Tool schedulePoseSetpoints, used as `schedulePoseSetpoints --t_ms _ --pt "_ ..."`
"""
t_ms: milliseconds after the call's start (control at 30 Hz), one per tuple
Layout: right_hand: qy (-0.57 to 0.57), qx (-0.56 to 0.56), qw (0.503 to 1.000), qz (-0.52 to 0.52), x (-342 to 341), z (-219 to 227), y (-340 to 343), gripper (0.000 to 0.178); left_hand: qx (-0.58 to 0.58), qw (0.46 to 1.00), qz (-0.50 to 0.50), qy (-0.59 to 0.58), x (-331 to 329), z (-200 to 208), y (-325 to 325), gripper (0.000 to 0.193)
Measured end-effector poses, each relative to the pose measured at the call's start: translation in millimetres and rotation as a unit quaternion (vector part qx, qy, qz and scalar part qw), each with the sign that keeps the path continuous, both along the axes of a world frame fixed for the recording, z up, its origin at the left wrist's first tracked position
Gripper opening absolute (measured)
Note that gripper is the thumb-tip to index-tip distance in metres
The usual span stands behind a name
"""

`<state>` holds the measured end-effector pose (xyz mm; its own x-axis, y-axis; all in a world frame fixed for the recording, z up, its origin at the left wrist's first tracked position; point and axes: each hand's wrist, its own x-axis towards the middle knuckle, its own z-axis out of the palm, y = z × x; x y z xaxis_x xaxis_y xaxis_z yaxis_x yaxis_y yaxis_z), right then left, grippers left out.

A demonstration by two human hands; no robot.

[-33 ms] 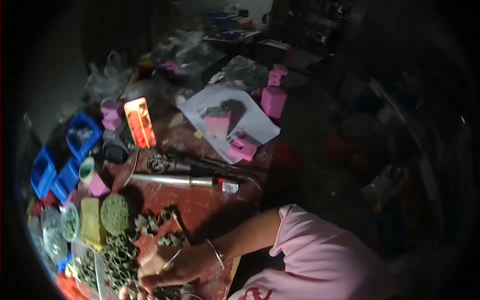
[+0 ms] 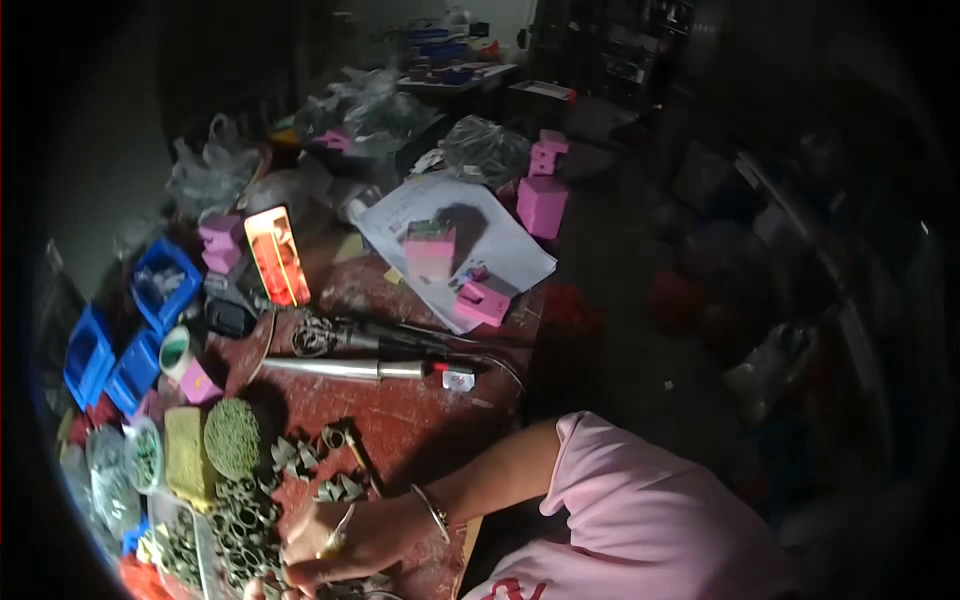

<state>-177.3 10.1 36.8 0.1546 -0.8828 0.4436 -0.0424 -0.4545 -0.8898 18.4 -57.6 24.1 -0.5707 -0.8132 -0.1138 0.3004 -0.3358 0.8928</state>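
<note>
My right hand (image 2: 345, 540) reaches in from the right, low over the red table, its fingers bent down beside a pile of grey-green rings (image 2: 245, 530). What its fingertips hold, if anything, is hidden. A pale shiny sliver (image 2: 342, 528) shows against the hand; I cannot tell whether it is worn or held. Of my left hand (image 2: 262, 588) only some fingertips show at the bottom edge, close to the right hand's fingers. Just above the right hand lie small grey-green angular pieces (image 2: 338, 488) and a ring on a brownish stick (image 2: 357, 455).
A tapered metal rod (image 2: 340, 368) lies across the red table (image 2: 330, 405). Behind it are a lit phone (image 2: 278, 257), paper sheets (image 2: 515, 250) and pink blocks (image 2: 541, 207). Blue bins (image 2: 165, 285), a yellow sponge-like block (image 2: 188, 455) and a round green textured piece (image 2: 232, 438) line the left.
The whole view has shifted slightly. My right hand stays low by the ring pile, with its fingers still bent.
</note>
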Motion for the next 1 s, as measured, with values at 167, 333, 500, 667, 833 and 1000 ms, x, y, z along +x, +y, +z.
schedulePoseSetpoints --t_ms 167,333,500,667,833,1000 --pt "0.004 -0.094 0.994 -0.061 0 -11 7 0.058 0.036 0.993 -0.111 0.018 -13 -5 1 0.036" --pt "-0.022 -0.131 0.99 -0.056 9 -14 -1 0.052 0.092 0.98 -0.174 0.013 -7 -18 -2 0.032" --pt "0.017 -0.14 0.989 -0.046 20 -17 -7 0.042 0.18 0.972 -0.15 -0.011 16 -25 0 0.028" --pt "0.087 -0.128 0.988 -0.01 5 -36 -8 0.03 0.007 0.987 0.07 -0.148 -8 10 21 0.025" --pt "0.103 -0.048 0.993 -0.043 4 1 8 0.045 -0.054 0.998 0.027 -0.006 3 4 12 0.038" --pt "0.028 -0.018 0.998 -0.054 4 9 6 0.054 0.008 0.997 0.032 0.065 3 1 9 0.036"
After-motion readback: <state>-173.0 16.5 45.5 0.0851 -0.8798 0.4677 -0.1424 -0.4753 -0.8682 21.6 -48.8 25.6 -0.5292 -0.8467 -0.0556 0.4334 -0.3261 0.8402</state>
